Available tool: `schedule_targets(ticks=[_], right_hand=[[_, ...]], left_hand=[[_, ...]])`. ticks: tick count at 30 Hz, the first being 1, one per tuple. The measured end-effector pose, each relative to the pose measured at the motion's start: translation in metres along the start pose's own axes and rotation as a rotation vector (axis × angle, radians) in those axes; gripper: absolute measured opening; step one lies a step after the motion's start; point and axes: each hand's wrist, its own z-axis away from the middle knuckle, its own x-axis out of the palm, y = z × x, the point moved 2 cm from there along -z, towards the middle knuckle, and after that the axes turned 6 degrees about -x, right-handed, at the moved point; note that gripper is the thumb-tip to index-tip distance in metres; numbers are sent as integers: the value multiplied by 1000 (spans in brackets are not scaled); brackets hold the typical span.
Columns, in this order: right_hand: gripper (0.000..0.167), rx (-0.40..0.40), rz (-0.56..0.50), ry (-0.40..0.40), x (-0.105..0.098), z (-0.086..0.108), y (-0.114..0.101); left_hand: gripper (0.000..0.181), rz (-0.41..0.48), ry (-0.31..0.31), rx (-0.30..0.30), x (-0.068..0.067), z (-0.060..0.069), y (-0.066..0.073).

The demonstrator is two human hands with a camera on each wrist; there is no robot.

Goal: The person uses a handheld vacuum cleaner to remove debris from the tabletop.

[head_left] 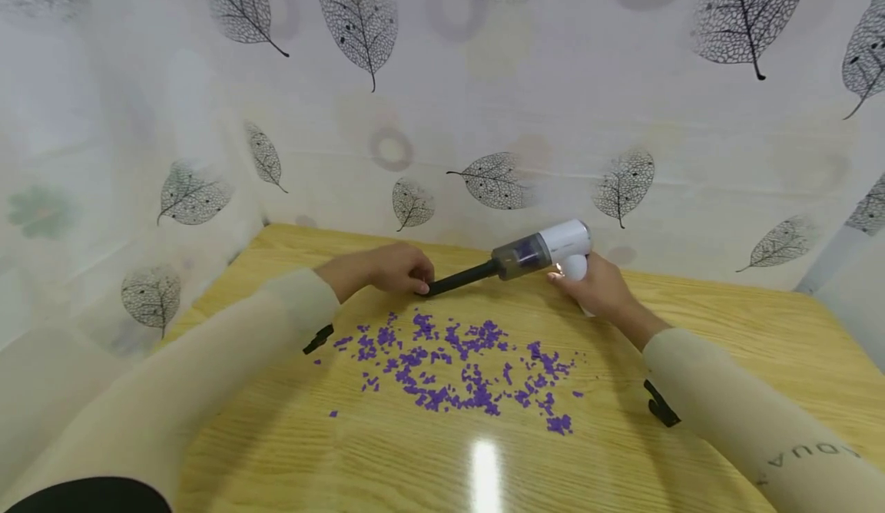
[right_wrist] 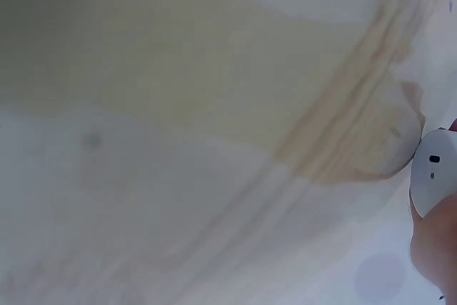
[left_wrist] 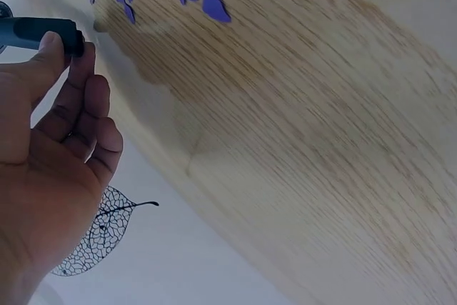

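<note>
A handheld vacuum cleaner (head_left: 522, 257) with a white body, a smoky clear dust cup and a long black nozzle is held above the far part of the table. My right hand (head_left: 600, 289) grips its white handle. At the nozzle's tip, my left hand (head_left: 401, 269) pinches the end between thumb and finger; the left wrist view shows the thumb on the dark nozzle (left_wrist: 36, 32). Many small purple scraps (head_left: 477, 398) lie scattered on the wood in front of both hands. In the right wrist view only the handle's white end (right_wrist: 434, 169) and part of the hand show.
The wood-grain table (head_left: 387, 467) reaches back to a pale curtain (head_left: 442, 114) printed with dark leaves, which also runs along the left side. A black strap end hangs under each forearm. Light glares on the table's near middle.
</note>
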Motion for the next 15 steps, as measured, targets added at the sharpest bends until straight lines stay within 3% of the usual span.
schedule_targets(ticks=[15], right_hand=[[58,-42,31,11,-5,3,9]], left_hand=[[15,-13,-43,30,5,-4,15]])
